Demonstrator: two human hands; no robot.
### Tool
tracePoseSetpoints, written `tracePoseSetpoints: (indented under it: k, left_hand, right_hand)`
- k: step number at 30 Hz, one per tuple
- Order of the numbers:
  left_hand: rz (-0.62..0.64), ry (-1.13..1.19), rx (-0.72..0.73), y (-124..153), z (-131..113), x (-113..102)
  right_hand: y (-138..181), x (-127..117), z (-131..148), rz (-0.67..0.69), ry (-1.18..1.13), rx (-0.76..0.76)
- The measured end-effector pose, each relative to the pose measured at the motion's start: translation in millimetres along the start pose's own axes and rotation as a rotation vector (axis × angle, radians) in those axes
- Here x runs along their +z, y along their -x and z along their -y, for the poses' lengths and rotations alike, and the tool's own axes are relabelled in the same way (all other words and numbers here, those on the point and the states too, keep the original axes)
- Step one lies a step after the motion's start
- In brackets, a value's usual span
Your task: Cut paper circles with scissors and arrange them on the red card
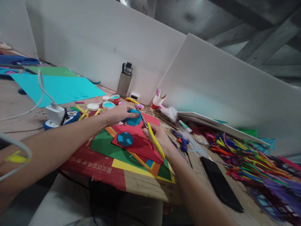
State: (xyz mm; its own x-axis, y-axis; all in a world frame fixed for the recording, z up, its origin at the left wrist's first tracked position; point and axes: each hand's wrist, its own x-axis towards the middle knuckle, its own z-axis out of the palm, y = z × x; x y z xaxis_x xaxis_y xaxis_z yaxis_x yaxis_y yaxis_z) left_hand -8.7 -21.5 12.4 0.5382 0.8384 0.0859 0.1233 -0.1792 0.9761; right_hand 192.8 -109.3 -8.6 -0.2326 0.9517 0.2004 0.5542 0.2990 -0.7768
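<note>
My left hand (119, 114) pinches a blue paper disc (133, 118) over the stacked coloured sheets. In my right hand (156, 135) is a pair of scissors (154, 138) with yellow handles, its metal blades pointing up and away, close beside the disc's right edge. Whether the blades touch the paper I cannot tell. Below the hands, another blue disc (125, 139) lies on a red sheet (143, 144). Green paper (103, 146), orange strips and yellow paper (119, 165) show from under the red sheet.
Left stand a white charger (55, 113) with a cable and a cyan sheet (61, 89). A bottle (124, 80), small tubs (108, 105) and a paper cup (156, 102) are behind. Right lie a glue gun (183, 141), a black phone (221, 183) and pipe cleaners (251, 160).
</note>
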Motion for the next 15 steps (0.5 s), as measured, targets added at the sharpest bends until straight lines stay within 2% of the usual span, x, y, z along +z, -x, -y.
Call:
tracePoseSetpoints:
  k: [8,15]
  left_hand:
    - [0.030,0.024,-0.011,-2.6,3.3,-3.6]
    - [0.071,0.062,-0.018,-6.4,7.0,-9.1]
  right_hand:
    - [1.3,0.4,-3.5,-0.009,0.002,0.012]
    - [2.2,-2.4,4.7,0.012,-0.003,0.037]
